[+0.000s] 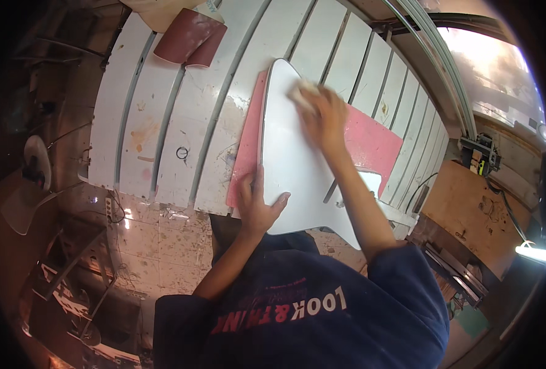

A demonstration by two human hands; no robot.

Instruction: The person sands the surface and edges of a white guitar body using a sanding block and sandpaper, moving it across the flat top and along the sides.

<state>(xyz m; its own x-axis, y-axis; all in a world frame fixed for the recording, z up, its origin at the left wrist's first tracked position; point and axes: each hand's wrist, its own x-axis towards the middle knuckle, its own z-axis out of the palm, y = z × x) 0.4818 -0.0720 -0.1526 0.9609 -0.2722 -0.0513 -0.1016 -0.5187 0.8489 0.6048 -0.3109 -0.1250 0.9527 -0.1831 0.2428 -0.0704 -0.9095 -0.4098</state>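
Observation:
A white curved panel (288,160) with a thin dark edge lies on a pink sheet (374,140) atop the slatted table. My left hand (257,206) grips the panel's left edge near its lower end, thumb on the top face and fingers at the side. Near the panel's far end, my right hand (325,120) presses a pale pad or folded cloth (303,95) against the surface; motion blur hides its exact kind. Beneath my right forearm, another white piece (371,180) partly shows, with a dark slot-like mark on the panel beside it.
The white slatted table (156,117) has gaps between its boards. Curled reddish-brown sandpaper (190,38) lies at the far left, and a small dark ring (182,152) lies nearer. A brown board (469,215) and a lit lamp (534,252) stand to the right.

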